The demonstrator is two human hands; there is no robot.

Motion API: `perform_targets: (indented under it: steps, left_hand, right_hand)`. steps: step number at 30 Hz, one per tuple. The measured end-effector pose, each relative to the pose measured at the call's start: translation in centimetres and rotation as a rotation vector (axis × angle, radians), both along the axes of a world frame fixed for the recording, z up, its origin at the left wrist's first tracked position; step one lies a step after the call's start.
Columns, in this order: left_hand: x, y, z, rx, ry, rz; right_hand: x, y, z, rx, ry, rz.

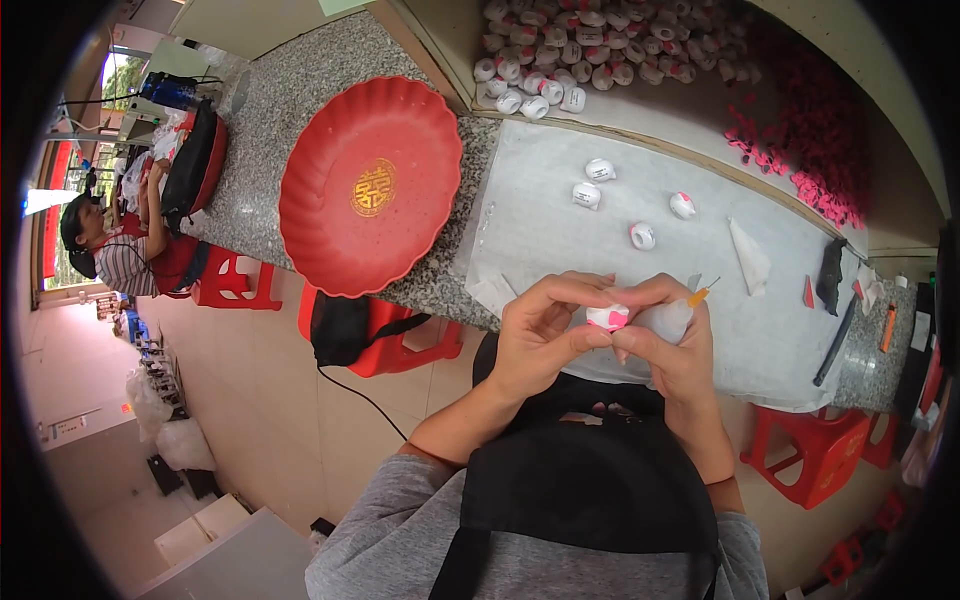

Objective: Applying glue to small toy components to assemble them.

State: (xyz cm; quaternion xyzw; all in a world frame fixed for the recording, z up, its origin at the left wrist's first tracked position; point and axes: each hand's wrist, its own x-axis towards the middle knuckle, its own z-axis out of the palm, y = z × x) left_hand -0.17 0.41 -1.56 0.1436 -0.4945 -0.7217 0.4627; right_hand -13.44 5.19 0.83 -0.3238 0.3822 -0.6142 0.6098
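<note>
Over the table's near edge, my two hands meet at a small white rounded piece with a pink patch [606, 318]. My left hand [548, 325] pinches it between thumb and fingers. From the other side, the fingertips of my right hand [688, 350] also grip it. A translucent squeeze bottle [667, 320] with an orange needle tip is tucked in my right hand, the needle pointing up and right. Beyond my hands, several similar white pieces [642, 236] lie apart on a white sheet [540, 190]; some show pink.
A shelf compartment behind holds a heap of white pieces [590, 40] and a pile of pink bits [810, 150]. A large red scalloped tray [330, 230] rests on the speckled counter at left. Red stools [810, 455] stand below. Another person [120, 250] sits far left.
</note>
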Motion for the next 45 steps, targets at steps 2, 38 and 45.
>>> perform_targets:
  steps: [2, 38, 45]
  left_hand:
    - [-0.1, 0.0, 0.0, -0.031, 0.016, -0.01]
    - [0.0, -4.9, 1.9, 0.198, -0.069, 0.094]
    - [1.2, -2.0, 1.7, 0.303, 0.02, 0.094]
  right_hand:
    - [-0.1, 0.2, -0.1, -0.004, 0.013, -0.012]
    - [-2.8, 0.9, 2.2, -0.063, 0.389, -0.243]
    - [-0.8, -0.3, 3.3, -0.171, 0.187, -0.585]
